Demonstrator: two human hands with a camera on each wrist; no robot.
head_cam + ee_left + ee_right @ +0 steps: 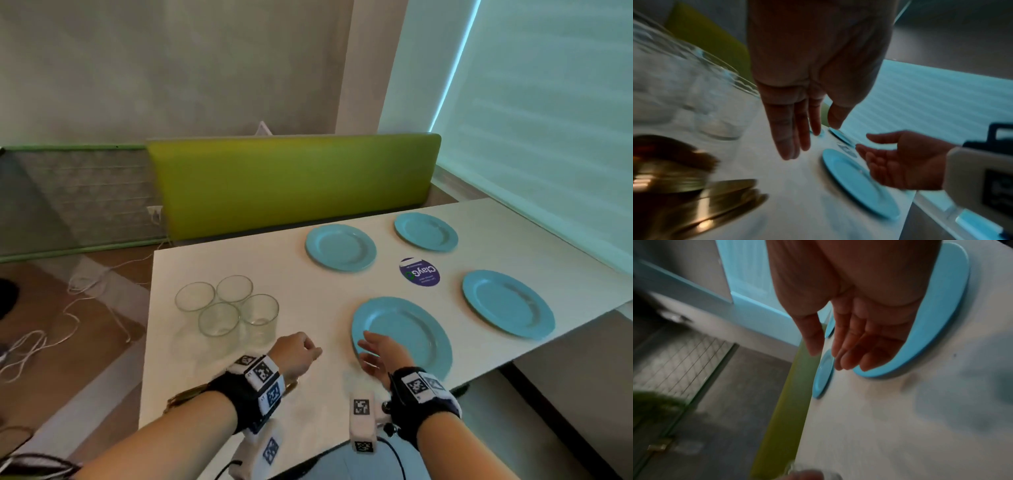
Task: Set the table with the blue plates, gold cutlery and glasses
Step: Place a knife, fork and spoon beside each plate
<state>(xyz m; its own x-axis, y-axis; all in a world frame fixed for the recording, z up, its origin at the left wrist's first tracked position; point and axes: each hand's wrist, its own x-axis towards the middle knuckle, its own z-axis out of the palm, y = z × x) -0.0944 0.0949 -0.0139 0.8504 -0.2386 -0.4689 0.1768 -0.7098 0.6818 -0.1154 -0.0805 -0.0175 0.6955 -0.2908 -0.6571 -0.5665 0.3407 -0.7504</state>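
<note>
Both hands empty, fingers loose: left hand (297, 353) beside the glasses (227, 309), right hand (380, 356) over the near blue plate (404, 334). Gold cutlery (694, 191) lay under my left wrist. Risk judged: a careless sweep toppling the tightly clustered glasses.

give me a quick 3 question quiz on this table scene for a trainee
1. How many blue plates lie on the table?
2. True or false: the glasses stand beside the plates, one at each.
3. Which hand is over the nearest plate: A left hand, B right hand?

Key: 1. four. 2. false, they are clustered together, apart from the plates. 3. B.
</note>
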